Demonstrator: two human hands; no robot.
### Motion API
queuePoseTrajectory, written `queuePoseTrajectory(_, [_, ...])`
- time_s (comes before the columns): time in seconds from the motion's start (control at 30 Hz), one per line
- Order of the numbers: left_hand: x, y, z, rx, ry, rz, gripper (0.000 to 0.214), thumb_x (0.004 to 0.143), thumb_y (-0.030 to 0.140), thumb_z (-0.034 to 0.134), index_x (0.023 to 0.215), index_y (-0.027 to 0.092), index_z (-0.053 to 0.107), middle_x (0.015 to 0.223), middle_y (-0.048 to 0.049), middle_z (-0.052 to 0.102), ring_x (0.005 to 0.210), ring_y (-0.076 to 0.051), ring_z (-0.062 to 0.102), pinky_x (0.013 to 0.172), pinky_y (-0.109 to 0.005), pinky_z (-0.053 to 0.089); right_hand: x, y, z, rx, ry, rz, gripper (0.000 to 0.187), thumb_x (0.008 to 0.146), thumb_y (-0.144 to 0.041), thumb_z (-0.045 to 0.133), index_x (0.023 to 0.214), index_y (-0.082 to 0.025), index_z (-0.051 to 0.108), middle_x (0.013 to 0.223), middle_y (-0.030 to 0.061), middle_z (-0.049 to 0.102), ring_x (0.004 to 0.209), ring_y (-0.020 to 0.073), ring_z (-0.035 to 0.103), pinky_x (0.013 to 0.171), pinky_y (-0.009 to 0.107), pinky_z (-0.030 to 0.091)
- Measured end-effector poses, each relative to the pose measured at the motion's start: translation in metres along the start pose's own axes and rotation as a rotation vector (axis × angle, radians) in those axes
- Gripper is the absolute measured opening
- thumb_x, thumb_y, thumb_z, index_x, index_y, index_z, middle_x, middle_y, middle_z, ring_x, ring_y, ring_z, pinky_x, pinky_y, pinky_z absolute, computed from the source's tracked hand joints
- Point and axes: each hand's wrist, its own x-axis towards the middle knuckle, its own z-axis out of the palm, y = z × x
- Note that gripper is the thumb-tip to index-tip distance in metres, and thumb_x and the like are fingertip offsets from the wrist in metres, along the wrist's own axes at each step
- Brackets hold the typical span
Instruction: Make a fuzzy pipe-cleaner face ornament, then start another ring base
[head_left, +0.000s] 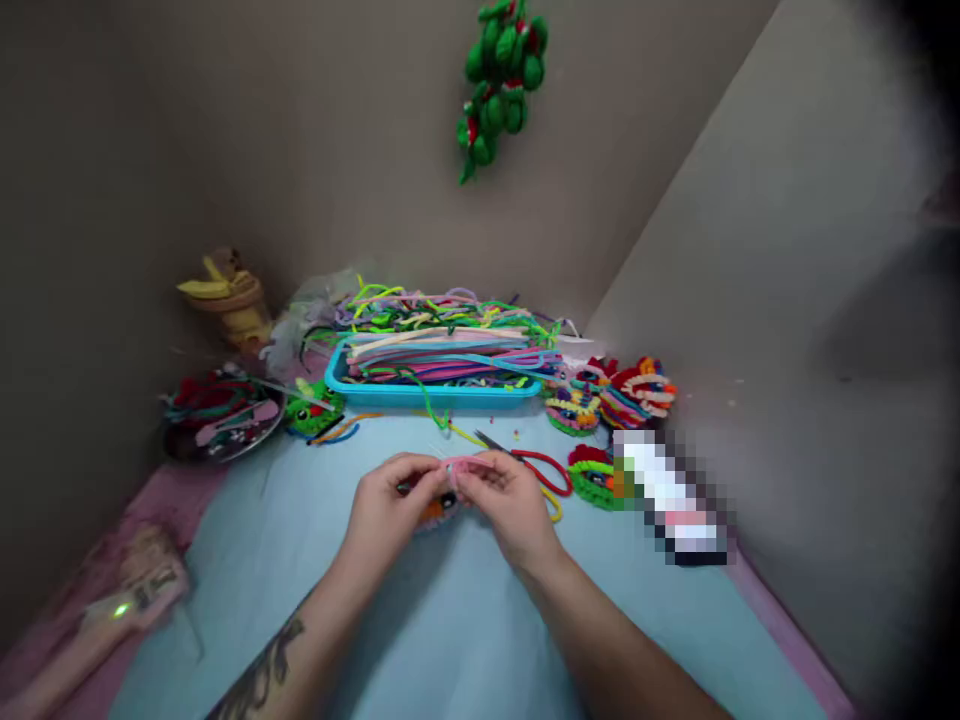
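Observation:
My left hand [397, 497] and my right hand [514, 502] meet over the middle of the blue work surface, both with fingers pinched. Between their fingertips is a pink pipe cleaner [471, 462], bent into a small curve. Under and between the hands shows part of a small craft piece [436, 512] with orange on it and what looks like an eye; my left fingers cover most of it. Scissors [541, 470] with red and yellow handles lie just beyond my right hand, partly hidden by it.
A blue tray [435, 396] of colourful pipe cleaners stands at the back. Bird-like craft pieces [592, 478] lie right, near a pixelated object [679, 505]. Left are a metal bowl [217, 447], a green craft piece [311, 410] and a pale device with a green light [135, 606].

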Motion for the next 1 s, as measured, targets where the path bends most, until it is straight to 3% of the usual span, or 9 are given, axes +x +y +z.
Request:
queuePoseTrajectory(0.3, [-0.005, 0.001, 0.003, -0.139, -0.059, -0.128, 0.025, 0.072, 0.038, 0.068, 0.074, 0.013, 0.07, 0.064, -0.0034, 0.066, 0.055, -0.011, 0.055, 0.052, -0.021, 0.043, -0.005, -0.007, -0.002, -0.252, 0.01, -0.076, 0.009, 0.071, -0.027, 0.07, 0.07, -0.018, 0.07, 0.067, 0.0015, 0.069, 0.065, 0.0146, 0.061, 0.061, 0.025, 0.049])
queuePoseTrajectory(0.5, [-0.004, -0.005, 0.004, -0.204, -0.063, -0.135, 0.027, 0.072, 0.039, 0.068, 0.076, 0.012, 0.069, 0.065, -0.0042, 0.066, 0.055, -0.011, 0.055, 0.05, -0.021, 0.043, -0.008, -0.006, -0.004, -0.382, -0.002, -0.133, 0.01, 0.072, -0.027, 0.069, 0.07, -0.017, 0.07, 0.065, 0.002, 0.069, 0.062, 0.0146, 0.06, 0.058, 0.024, 0.047])
queuePoseTrajectory(0.6, [-0.007, -0.003, 0.005, -0.095, -0.052, -0.06, 0.024, 0.076, 0.036, 0.064, 0.077, 0.013, 0.069, 0.067, -0.0048, 0.067, 0.057, -0.013, 0.058, 0.053, -0.023, 0.045, -0.008, -0.006, -0.005, -0.42, -0.033, -0.124, 0.011, 0.073, -0.028, 0.069, 0.069, -0.017, 0.07, 0.064, 0.002, 0.068, 0.061, 0.0145, 0.06, 0.056, 0.023, 0.046])
queuePoseTrajectory(0.77, [-0.011, -0.001, 0.003, 0.196, 0.013, 0.223, 0.021, 0.084, 0.029, 0.054, 0.077, 0.016, 0.069, 0.073, -0.0043, 0.064, 0.066, -0.014, 0.06, 0.059, -0.022, 0.046, -0.007, -0.004, -0.006, -0.358, -0.08, -0.104, 0.012, 0.074, -0.029, 0.068, 0.074, -0.017, 0.068, 0.068, 0.0021, 0.069, 0.064, 0.0154, 0.063, 0.059, 0.024, 0.049])
queuePoseTrajectory(0.87, [-0.012, 0.0, 0.002, 0.227, 0.005, 0.255, 0.022, 0.086, 0.028, 0.051, 0.074, 0.016, 0.066, 0.073, -0.0038, 0.063, 0.066, -0.013, 0.059, 0.057, -0.021, 0.045, -0.008, -0.003, -0.006, -0.318, -0.04, -0.181, 0.011, 0.077, -0.029, 0.066, 0.081, -0.019, 0.066, 0.074, 0.0016, 0.069, 0.068, 0.015, 0.064, 0.062, 0.025, 0.051])
queuePoseTrajectory(1.0, [-0.012, 0.0, 0.003, 0.243, -0.044, 0.262, 0.024, 0.087, 0.026, 0.049, 0.071, 0.017, 0.064, 0.072, -0.0032, 0.062, 0.067, -0.013, 0.057, 0.059, -0.021, 0.045, -0.01, -0.004, -0.007, -0.414, 0.032, -0.327, 0.006, 0.079, -0.022, 0.062, 0.076, -0.019, 0.065, 0.072, 0.0002, 0.067, 0.067, 0.0129, 0.061, 0.063, 0.023, 0.049])
